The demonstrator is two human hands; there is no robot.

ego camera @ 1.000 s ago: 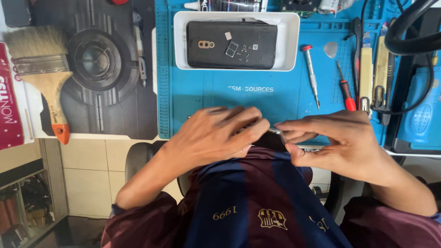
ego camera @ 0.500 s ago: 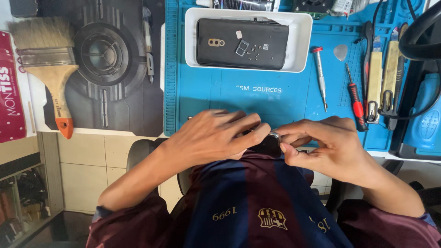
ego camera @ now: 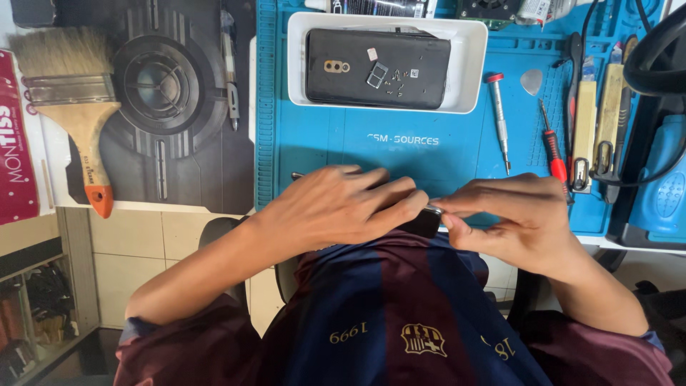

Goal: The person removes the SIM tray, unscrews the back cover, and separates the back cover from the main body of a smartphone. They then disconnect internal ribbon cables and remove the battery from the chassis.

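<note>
A dark phone is held at the near edge of the blue mat, just above the person's striped shirt. The left hand is laid flat over most of the phone, fingers spread and pressed down on it, so that only its right end is seen. That end is pinched by the right hand, thumb and forefinger closed together at the phone's corner; whether a small tool is held between them cannot be told.

Just beyond the right hand, a silver screwdriver with a red cap is laid on the mat, and a red-handled screwdriver is placed beside it, further to the right. A pale triangular pick is seen between their upper ends. Farther right, tweezers and flat pry tools are lined up along the mat's edge, with a black cable looped past them.

Beyond both hands, a white tray is set on the mat. In it a black back cover is laid flat, and tiny screws and a small metal part are scattered on it.

Well to the left of the left hand, a dark mat with a round pattern is spread, a pen-like tool is laid along its right side, and a wide paintbrush with an orange handle tip is placed at the far left.
</note>
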